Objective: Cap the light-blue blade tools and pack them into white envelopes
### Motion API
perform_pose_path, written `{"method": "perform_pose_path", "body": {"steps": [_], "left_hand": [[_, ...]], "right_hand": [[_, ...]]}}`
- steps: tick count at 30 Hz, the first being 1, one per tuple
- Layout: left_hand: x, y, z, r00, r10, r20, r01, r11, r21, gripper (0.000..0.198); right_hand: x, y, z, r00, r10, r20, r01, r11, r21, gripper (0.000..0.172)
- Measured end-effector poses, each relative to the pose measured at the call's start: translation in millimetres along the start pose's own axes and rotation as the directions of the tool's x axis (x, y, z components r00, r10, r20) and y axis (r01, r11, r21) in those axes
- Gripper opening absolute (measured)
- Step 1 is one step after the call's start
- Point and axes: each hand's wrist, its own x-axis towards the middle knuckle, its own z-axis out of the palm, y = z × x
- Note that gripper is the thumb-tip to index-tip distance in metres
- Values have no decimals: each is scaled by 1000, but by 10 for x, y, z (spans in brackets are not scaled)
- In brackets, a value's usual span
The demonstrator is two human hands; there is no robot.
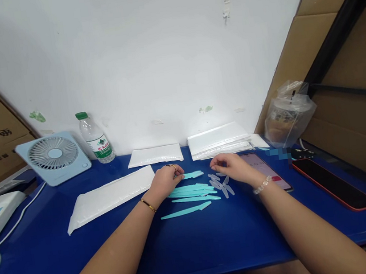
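My left hand [169, 178] pinches the handle end of a turquoise eyebrow razor [193, 174], its blade end pointing right. Just below that hand, several more turquoise razors [193, 191] lie in a loose bunch on the blue table. One razor [186, 210] rests apart, closer to the table's front. To their right is a small pile of translucent plastic blade covers [222, 185]. Over the far side of this pile, my right hand [230, 166] has its thumb and fingers closed together. Whatever may be between those fingertips is too small to make out.
White padded mailers lie left [110, 198] and behind [219, 141]. A lit phone [268, 170] is under my right forearm; a dark phone [334, 182] lies farther right. A fan [54, 156], water bottle [97, 141] and bagged drink cup [286, 116] stand toward the wall.
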Motion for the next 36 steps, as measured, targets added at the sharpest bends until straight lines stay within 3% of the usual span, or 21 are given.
{"method": "perform_pose_path", "body": {"steps": [3, 7, 12, 16, 20, 22, 36], "left_hand": [[-18, -16, -36, 999, 34, -13, -34, 999, 21, 27], [-51, 30, -58, 982, 95, 162, -93, 995, -21, 26], [-68, 77, -11, 962, 18, 273, 5, 996, -84, 21], [-73, 99, 10, 974, -23, 224, 46, 994, -99, 21], [-64, 87, -10, 988, -76, 131, 95, 985, -146, 22], [-60, 71, -24, 991, -82, 103, 99, 980, -170, 23], [-45, 67, -23, 991, -77, 108, 95, 980, -172, 25]], "right_hand": [[-33, 116, -125, 995, 87, 38, -80, 985, -155, 12], [-49, 151, -144, 977, 175, 119, -144, 962, -231, 11], [-38, 108, -87, 972, 202, 123, -174, 963, -208, 5], [-45, 88, -99, 983, 172, 65, -167, 983, -73, 12], [-53, 27, -91, 986, 92, 139, -124, 961, 246, 26], [-55, -10, -65, 985, 65, 160, -115, 937, 329, 28], [-45, -133, 51, 990, 52, 128, -87, 954, 285, 22]]}}
